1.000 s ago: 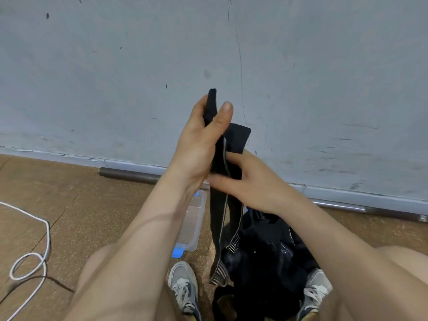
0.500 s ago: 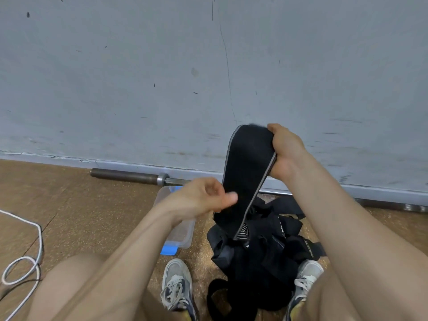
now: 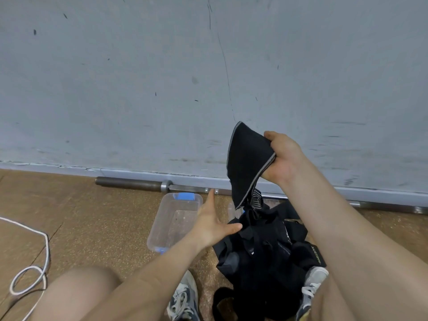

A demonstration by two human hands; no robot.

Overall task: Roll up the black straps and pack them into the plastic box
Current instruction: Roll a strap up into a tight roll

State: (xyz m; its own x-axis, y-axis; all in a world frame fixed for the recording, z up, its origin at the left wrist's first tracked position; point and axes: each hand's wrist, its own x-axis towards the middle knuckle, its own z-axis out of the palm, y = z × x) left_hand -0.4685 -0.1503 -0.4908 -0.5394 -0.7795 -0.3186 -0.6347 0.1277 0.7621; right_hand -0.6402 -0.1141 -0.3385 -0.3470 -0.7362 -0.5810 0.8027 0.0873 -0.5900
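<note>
A strap pile [image 3: 261, 249] is lying on the cork floor [image 3: 92, 218] between the shoes [image 3: 184, 295]. The left hand [image 3: 212, 224] is hovering open beside the box [image 3: 159, 218]. The right hand [image 3: 283, 158] is gripping a raised strap [image 3: 247, 163] — barbell [image 3: 129, 182] and grey wall [image 3: 139, 89] behind.

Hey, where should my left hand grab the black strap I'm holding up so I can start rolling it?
Probably pinch the strap low, where it narrows just above the pile, coming in from its left edge. The right hand holds the wide top, and the open left hand is on that side.
</note>
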